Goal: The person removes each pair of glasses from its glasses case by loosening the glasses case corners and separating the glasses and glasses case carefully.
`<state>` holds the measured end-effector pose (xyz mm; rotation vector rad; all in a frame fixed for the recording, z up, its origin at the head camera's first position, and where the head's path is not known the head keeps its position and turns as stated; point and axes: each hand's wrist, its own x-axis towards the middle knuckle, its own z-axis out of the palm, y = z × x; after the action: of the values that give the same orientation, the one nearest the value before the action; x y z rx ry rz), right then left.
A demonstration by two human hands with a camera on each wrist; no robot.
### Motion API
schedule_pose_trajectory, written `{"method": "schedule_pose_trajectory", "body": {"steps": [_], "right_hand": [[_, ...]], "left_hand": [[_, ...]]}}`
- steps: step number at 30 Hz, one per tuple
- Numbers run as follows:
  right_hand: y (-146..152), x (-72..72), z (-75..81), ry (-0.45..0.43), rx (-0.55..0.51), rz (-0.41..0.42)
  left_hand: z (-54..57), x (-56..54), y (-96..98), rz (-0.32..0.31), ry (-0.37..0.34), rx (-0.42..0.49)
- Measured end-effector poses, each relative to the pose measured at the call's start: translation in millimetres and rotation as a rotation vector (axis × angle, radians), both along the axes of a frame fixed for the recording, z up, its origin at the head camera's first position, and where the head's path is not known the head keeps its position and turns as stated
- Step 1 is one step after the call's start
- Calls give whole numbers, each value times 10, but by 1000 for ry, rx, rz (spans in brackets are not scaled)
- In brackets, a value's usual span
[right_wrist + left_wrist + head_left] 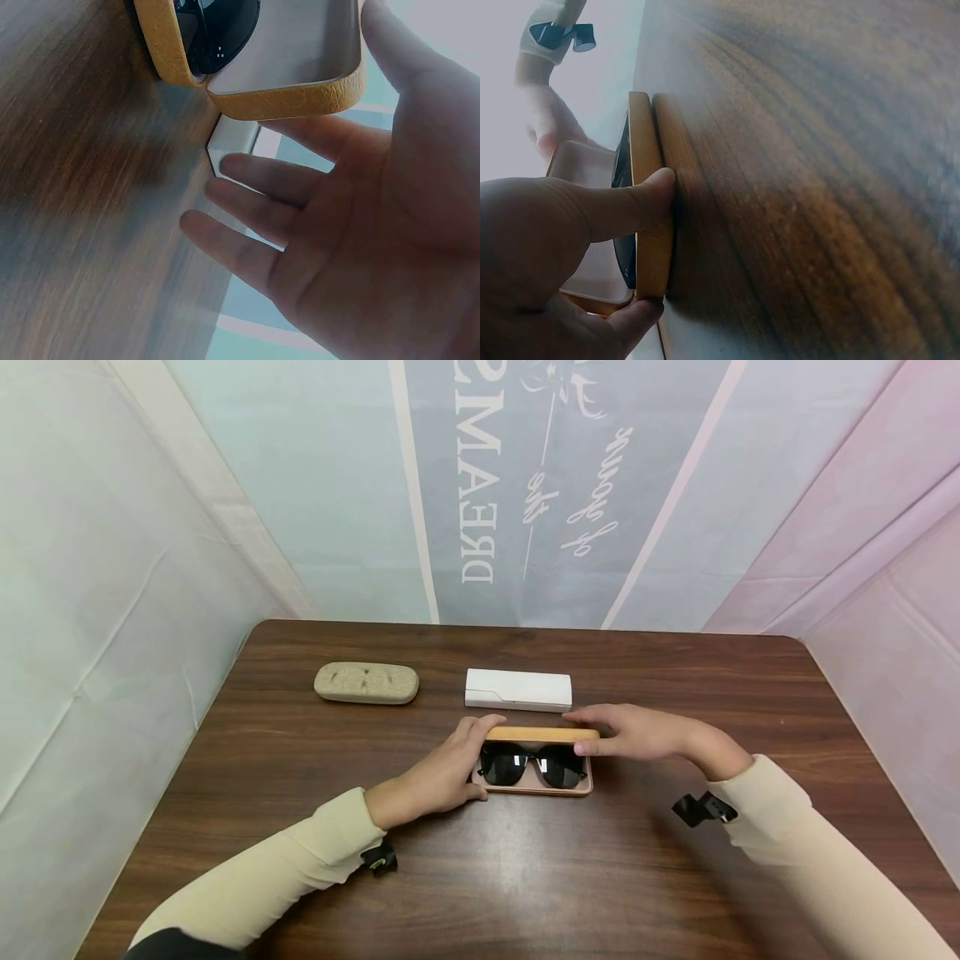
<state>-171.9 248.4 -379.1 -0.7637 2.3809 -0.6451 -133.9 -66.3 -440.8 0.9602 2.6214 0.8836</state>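
Note:
An orange-yellow glasses case (536, 734) lies on the table with its lid raised and its pale lining showing. Inside it sit black sunglasses (504, 766), lenses toward me. My left hand (438, 774) grips the case's left end; in the left wrist view its thumb (634, 208) lies against the front wall. With thumb and index finger, my right hand (648, 732) pinches the right end of the raised lid (289, 101). The other fingers (251, 202) of that hand stretch out loosely in the right wrist view. Part of the index finger is hidden behind the lid.
Just behind the case stands a white glasses case (517, 688), closed. A beige glasses case (367, 682), also closed, lies at the back left. The dark wooden table (300, 777) reaches back to a hanging printed cloth (360, 527).

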Motion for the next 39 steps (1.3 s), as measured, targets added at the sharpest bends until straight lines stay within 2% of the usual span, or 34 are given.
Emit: {"method": "schedule_pose_trajectory", "body": {"steps": [8, 13, 21, 31, 39], "right_hand": [[35, 103, -3, 81, 9, -51], [12, 159, -30, 162, -5, -34], [-13, 199, -75, 274, 41, -18], [-35, 251, -89, 334, 67, -10], [-67, 312, -98, 416, 62, 36]], "left_hand": [[11, 6, 2, 6, -7, -1], [-5, 4, 5, 12, -10, -2], [-14, 6, 7, 10, -16, 2], [-17, 11, 8, 12, -12, -2], [-17, 10, 2, 12, -20, 0]]}}
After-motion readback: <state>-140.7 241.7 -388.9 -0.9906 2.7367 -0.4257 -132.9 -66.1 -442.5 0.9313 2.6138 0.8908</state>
